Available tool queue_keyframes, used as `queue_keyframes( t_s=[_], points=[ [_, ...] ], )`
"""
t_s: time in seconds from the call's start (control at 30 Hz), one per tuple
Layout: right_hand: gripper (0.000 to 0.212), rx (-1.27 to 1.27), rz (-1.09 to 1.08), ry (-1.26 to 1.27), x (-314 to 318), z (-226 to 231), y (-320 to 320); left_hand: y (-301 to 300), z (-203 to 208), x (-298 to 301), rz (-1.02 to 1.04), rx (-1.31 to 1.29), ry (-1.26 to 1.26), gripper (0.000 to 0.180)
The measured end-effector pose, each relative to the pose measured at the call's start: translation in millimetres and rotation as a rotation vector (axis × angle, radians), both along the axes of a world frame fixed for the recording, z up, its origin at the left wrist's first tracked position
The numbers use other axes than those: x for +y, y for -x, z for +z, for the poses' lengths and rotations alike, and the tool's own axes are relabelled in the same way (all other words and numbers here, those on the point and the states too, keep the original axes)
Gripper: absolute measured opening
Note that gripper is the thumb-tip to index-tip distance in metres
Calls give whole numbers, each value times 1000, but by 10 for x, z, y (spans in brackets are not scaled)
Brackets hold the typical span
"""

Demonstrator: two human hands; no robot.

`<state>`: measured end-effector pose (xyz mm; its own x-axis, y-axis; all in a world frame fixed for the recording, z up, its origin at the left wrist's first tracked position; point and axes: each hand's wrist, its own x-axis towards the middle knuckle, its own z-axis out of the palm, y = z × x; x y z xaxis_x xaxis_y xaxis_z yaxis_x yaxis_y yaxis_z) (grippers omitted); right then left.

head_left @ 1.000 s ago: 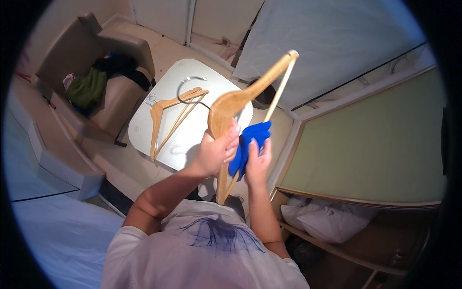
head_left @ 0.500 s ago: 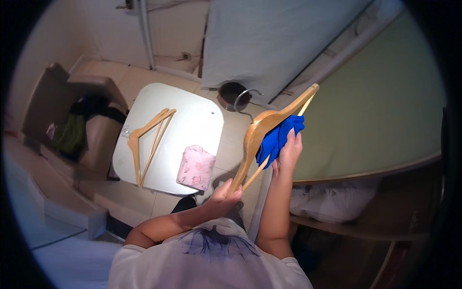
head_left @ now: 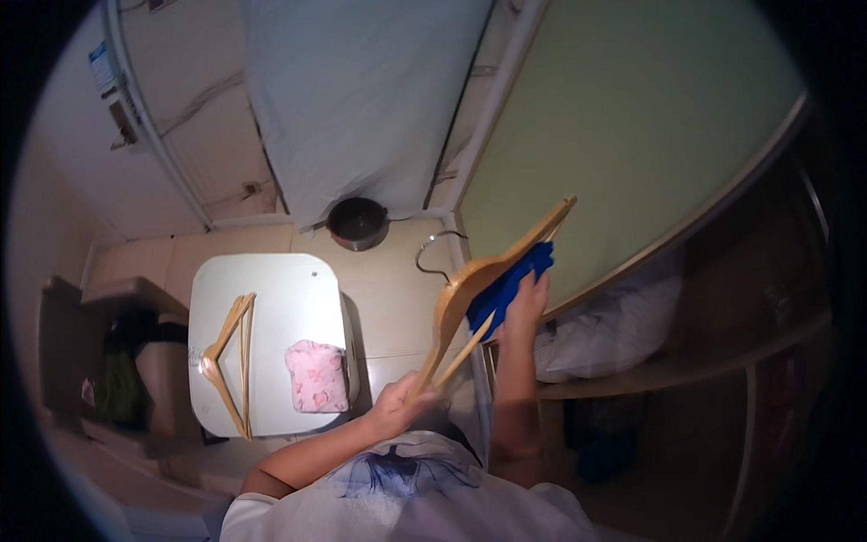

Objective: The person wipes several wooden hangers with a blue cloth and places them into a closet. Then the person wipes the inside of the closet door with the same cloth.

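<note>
While the hanger (head_left: 461, 284) is gripped at seven o'clock by the left hand (head_left: 395, 406), blue cloth (head_left: 498, 294) grasped by the right hand (head_left: 526, 309) could be dislodged by tilting.

a home: an armchair (head_left: 170, 370) with clothes (head_left: 117, 384), a small white table (head_left: 271, 280), a shelved cupboard (head_left: 686, 368).

White counter (head_left: 278, 312), rounded cnrs. Wooden hangers (head_left: 217, 349) lie nr L edge, hook side twd it, btm ends at front edge. Pink patterned bundle (head_left: 317, 379), prob. folded cloth, sits by R edge nr front R cnr.
</note>
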<state>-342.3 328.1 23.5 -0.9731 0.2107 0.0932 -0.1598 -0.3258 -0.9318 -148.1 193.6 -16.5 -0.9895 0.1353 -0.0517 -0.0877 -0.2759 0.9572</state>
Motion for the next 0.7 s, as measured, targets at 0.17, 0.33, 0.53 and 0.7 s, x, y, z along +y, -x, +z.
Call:
queue_keyframes(
  t_s=[0.17,0.33,0.53,0.7],
  points=[
    [31,-39,43,-171,199,-188,-543,391,205,357,-73,30,20,16],
    [37,-96,142,-327,561,-322,-934,620,381,639,-198,82,192,21],
    [21,50,80,-549,1014,-364,-1079,804,463,790,-305,162,242,27],
    [52,-39,76,-26,1629,-366,-1047,926,827,699,-570,80,127,25]
  ],
)
